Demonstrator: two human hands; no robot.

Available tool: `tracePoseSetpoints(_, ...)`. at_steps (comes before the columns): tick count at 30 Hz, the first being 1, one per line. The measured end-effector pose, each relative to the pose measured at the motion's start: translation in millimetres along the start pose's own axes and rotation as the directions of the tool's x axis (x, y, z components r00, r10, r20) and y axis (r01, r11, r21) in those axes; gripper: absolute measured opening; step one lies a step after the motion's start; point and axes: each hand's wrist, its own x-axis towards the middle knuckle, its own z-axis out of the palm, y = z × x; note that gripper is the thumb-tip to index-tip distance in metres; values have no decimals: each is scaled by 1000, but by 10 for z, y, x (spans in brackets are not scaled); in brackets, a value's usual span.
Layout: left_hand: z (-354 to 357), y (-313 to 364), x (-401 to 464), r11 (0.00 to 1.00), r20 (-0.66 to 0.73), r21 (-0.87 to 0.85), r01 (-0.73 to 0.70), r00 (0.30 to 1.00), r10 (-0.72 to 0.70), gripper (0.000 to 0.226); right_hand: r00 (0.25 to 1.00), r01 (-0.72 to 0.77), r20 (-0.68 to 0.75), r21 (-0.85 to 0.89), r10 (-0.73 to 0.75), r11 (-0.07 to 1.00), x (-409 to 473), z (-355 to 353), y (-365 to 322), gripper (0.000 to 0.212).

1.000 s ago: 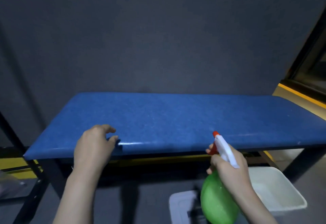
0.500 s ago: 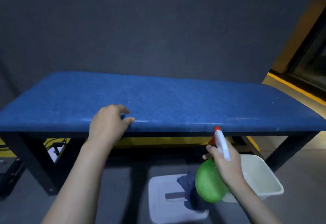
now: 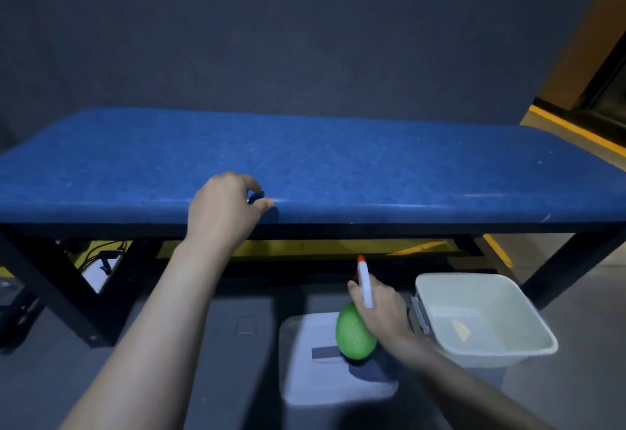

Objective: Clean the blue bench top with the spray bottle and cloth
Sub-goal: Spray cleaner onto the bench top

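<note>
Speckled blue bench top (image 3: 338,165), faintly dusty

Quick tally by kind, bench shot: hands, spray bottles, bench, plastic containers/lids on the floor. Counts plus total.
Hands: 2, left hand on the bench's front edge, right hand with its grip on the bottle
Spray bottles: 1, green spray bottle
Benches: 1, blue bench
White tubs: 1, open tub
White lids: 1, flat lid
Total: 6

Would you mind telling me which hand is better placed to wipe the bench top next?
Left, probably. The left hand rests on the blue bench top edge; the right hand holds the spray bottle low near the floor.
</note>
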Motion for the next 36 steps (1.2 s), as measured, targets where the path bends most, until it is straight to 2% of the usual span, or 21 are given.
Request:
tracePoseSetpoints(4, 126, 112, -22, 995, -34, -22, -95, 995, 94, 30, 1000, 10, 26, 33, -11, 999, 95, 233, -29, 44)
tracePoseSetpoints(8, 316, 274, -171, 964, -213, -13, -267, 942, 258, 22, 996, 59, 58, 27, -61, 998, 127, 439, -29, 49)
tracePoseSetpoints(10, 457, 371, -330, 944, -258, -10, -330, 913, 317, 23, 993, 92, 77, 5, -92, 996, 109, 541, -20, 54)
tracePoseSetpoints(12, 646, 437, -528, 913, -232, -13, -409, 889, 395, 22, 992, 73, 106, -3, -73, 997, 97, 640, 19, 50)
tracePoseSetpoints(14, 887, 413, -765, 890, -104, -2, -456, 885, 453, 25, 990, 8, 139, -8, -7, 1000, 94, 724, 67, 46)
tracePoseSetpoints(18, 1290, 39, -1113, 911, 259, 62, -408, 888, 380, 37, 984, 22, 177, -64, -10, 998, 112, 894, 129, 38)
tracePoseSetpoints(22, 1424, -261, -1233, 932, 419, 149, -330, 875, 243, 49, 990, 14, 144, -23, -11, 1000, 66, 1072, 205, 53)
tracePoseSetpoints(26, 1513, -281, -1300, 938, 462, 176, -299, 867, 190, 47, 987, -3, 160, 52, -5, 999, 32, 1224, 298, 50)
tracePoseSetpoints(30, 1558, -283, -1281, 943, 431, 193, -272, 887, 168, 32, 989, 53, 140, -1, -53, 999, 12, 1368, 356, 49)
tracePoseSetpoints(36, 1562, -292, -1246, 963, 389, 163, -213, 911, 136, 25, 984, 87, 155, 14, -88, 996, -63, 1493, 416, 48)
